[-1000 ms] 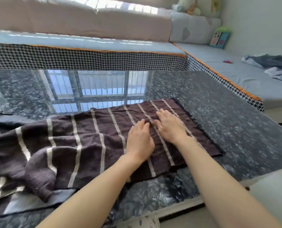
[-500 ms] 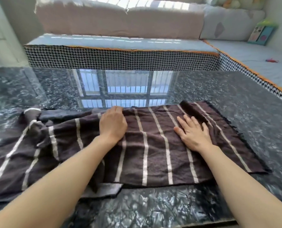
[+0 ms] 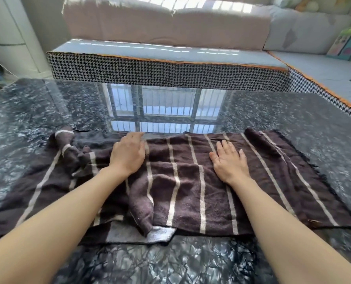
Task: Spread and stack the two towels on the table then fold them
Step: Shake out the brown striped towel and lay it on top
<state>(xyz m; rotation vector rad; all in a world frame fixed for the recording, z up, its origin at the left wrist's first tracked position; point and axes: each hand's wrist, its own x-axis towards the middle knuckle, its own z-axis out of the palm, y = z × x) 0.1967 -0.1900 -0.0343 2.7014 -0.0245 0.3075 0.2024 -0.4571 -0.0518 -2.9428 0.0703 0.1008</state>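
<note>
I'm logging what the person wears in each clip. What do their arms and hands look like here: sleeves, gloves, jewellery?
Both forearms are bare up to the frame edge, with no sleeve in view. The left hand and right hand wear no gloves, and no ring, watch or bracelet shows on either wrist or on the visible fingers.

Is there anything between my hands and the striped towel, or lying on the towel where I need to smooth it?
Nothing visible. The left hand and right hand lie flat on the striped towel. No loose object lies on it; only its own bunched left end and a turned-up flap near the front edge remain to flatten.
</note>
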